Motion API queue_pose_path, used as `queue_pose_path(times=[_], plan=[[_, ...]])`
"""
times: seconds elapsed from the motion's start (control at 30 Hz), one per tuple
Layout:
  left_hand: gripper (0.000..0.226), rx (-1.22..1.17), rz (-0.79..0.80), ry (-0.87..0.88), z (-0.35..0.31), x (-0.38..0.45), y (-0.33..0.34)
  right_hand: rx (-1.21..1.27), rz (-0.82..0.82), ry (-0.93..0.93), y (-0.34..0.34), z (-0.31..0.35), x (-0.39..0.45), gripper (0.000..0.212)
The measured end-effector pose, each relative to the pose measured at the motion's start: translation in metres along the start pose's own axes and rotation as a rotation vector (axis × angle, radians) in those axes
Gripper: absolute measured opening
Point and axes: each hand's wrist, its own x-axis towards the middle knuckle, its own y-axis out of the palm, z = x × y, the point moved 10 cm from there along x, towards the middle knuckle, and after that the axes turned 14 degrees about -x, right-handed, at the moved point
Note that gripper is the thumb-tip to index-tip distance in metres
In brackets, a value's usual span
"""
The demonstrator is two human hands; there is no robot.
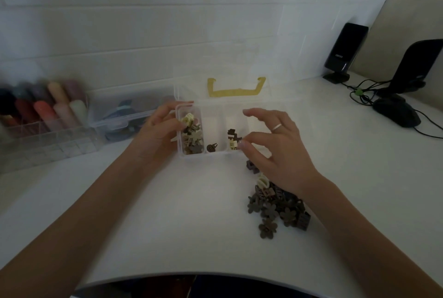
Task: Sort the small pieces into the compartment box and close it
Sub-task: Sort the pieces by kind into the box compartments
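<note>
Right hand [275,151]: fingers spread, empty, over compartment box [254,115].
Left hand [159,127]: gripped box's left wall.
Risk: wrist could scatter pile [275,206].

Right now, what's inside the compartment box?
The compartment box holds a heap of clips in its left cell, one dark clip in the next, a few by the right hand. Beyond that it's hidden.

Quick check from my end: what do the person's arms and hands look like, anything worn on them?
Both forearms are bare, with no sleeves, watch or bracelet showing. The right hand wears one plain, thin, light metallic ring on a finger. The left hand shows no ring or glove. No markings visible; the picture is dim.
</note>
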Motion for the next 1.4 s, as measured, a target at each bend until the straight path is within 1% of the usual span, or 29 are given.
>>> queue_pose_path(times=[0.07, 0.13, 0.2, 0.3, 0.37, 0.5, 0.57, 0.73, 0.77, 0.83, 0.93, 0.97, 1.03, 1.1, 1.2, 1.27, 1.4], plan=[[0.042, -0.001, 0.003, -0.003, 0.000, 0.000, 0.001, -0.096, 0.015, 0.001, 0.004, 0.003, 0.000, 0.037], [0.042, -0.008, -0.002, -0.002, -0.001, 0.000, 0.000, -0.166, -0.022, -0.004, 0.001, 0.006, 0.000, 0.038], [0.042, -0.008, -0.004, -0.003, 0.000, 0.000, -0.001, -0.164, -0.033, 0.014, -0.002, 0.003, 0.000, 0.039], [0.043, -0.008, -0.013, -0.010, 0.001, 0.001, -0.003, -0.116, -0.038, 0.032, -0.005, -0.003, -0.001, 0.033], [0.044, -0.002, -0.013, -0.013, 0.002, 0.001, -0.003, -0.101, -0.030, 0.024, -0.003, -0.003, -0.002, 0.034], [0.044, -0.002, -0.007, -0.012, 0.002, 0.001, -0.004, -0.216, 0.040, -0.046, 0.012, 0.007, -0.004, 0.042], [0.043, 0.001, 0.002, -0.011, 0.001, 0.001, -0.002, -0.240, 0.033, -0.065, 0.013, 0.010, -0.004, 0.043], [0.045, 0.006, -0.010, -0.011, 0.001, 0.000, -0.002, -0.011, -0.085, 0.000, -0.020, 0.001, 0.000, 0.029], [0.046, 0.009, -0.015, -0.013, 0.002, 0.001, -0.003, 0.039, -0.063, 0.013, -0.024, -0.003, 0.000, 0.030], [0.046, 0.009, -0.020, -0.015, 0.002, 0.001, -0.003, 0.045, 0.063, 0.033, -0.021, -0.011, -0.001, 0.030], [0.043, 0.009, -0.012, -0.011, 0.001, 0.000, -0.003, -0.124, 0.240, -0.036, -0.011, -0.014, -0.007, 0.015], [0.043, 0.007, -0.009, -0.010, 0.001, 0.000, -0.002, -0.159, 0.289, -0.046, -0.008, -0.015, -0.008, 0.013], [0.043, 0.000, -0.009, -0.009, 0.001, 0.001, -0.003, -0.185, 0.367, -0.039, -0.003, -0.018, -0.010, 0.023], [0.043, 0.007, -0.012, -0.015, 0.002, 0.001, -0.003, -0.242, 0.405, -0.044, 0.002, -0.018, -0.011, 0.032], [0.043, -0.005, -0.006, -0.024, 0.004, 0.000, -0.002, -0.291, 0.455, -0.036, 0.011, -0.015, -0.012, 0.035], [0.043, -0.013, -0.008, -0.029, 0.004, 0.001, -0.004, -0.261, 0.469, -0.025, 0.013, -0.011, -0.012, 0.032], [0.042, -0.005, -0.008, -0.029, 0.003, 0.002, -0.004, -0.127, 0.465, 0.005, 0.012, -0.006, -0.012, 0.016]])
